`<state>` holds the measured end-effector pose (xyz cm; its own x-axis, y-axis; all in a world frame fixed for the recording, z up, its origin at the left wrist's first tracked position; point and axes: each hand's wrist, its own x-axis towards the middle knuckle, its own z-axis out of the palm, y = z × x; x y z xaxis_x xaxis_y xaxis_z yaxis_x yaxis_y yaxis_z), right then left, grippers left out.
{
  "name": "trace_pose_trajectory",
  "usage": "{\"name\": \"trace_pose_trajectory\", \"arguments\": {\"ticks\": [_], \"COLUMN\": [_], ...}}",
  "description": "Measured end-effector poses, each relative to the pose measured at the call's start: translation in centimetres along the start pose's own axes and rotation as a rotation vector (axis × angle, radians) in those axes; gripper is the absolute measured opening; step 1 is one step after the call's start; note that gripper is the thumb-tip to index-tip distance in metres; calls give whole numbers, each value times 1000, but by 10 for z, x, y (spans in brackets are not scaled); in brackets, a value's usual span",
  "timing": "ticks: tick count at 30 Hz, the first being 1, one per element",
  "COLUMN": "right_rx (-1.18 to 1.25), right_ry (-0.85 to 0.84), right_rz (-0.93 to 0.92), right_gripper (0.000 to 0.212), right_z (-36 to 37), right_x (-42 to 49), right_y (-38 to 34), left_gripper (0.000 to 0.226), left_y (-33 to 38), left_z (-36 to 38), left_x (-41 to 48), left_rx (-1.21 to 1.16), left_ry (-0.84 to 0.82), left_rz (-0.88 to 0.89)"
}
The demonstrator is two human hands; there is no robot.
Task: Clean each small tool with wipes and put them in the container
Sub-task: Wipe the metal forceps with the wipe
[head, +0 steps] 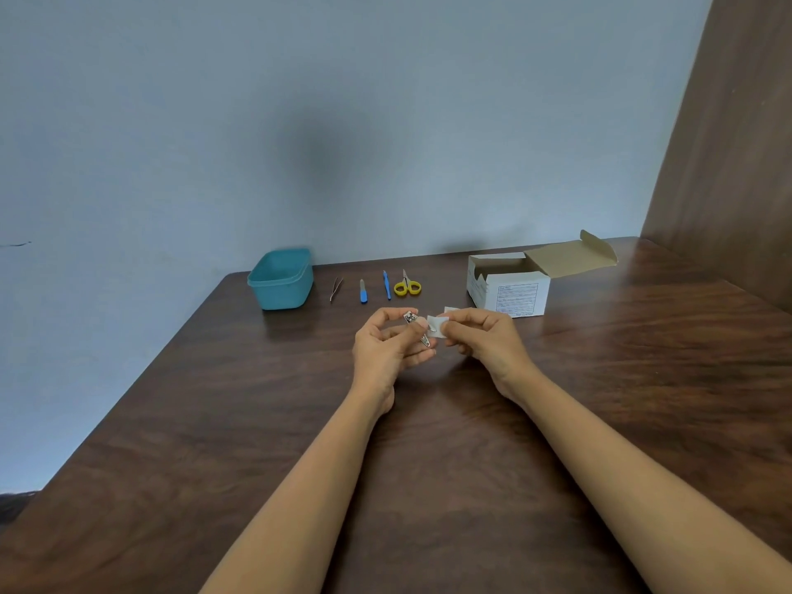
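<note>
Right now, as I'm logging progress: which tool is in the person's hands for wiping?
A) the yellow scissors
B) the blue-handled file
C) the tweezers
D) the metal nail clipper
D: the left hand holds the nail clipper, and the right hand pinches a wipe right beside it.

The container [280,279] stands on the table [214,379] by the wall. To its right lie, in a row, tweezers [336,289], a file [363,291], a slim tool [387,285] and scissors [407,285], with the box [508,290] farthest right. Nearer than the container and to its right, the left hand [388,349] holds what seems a nail clipper [415,327] just beside the wipe [438,323] in the right hand [484,340].
</note>
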<state>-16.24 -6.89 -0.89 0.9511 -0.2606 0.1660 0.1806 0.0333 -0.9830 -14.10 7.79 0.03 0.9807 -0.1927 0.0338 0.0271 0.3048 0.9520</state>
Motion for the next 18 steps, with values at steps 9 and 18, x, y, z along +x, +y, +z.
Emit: {"name": "trace_pose_trajectory", "arguments": {"ticks": [9, 18], "right_rx": [-89, 247], "right_ry": [-102, 84], "right_rz": [-47, 97], "right_gripper": [14, 11], "right_z": [1, 0], "right_x": [-7, 2], "right_y": [-6, -2], "left_gripper": [18, 19], "left_y": [-2, -5], "left_z": [1, 4], "left_x": [0, -2], "left_rx": [69, 217], "left_ry": [-26, -127], "left_rz": [16, 9]}}
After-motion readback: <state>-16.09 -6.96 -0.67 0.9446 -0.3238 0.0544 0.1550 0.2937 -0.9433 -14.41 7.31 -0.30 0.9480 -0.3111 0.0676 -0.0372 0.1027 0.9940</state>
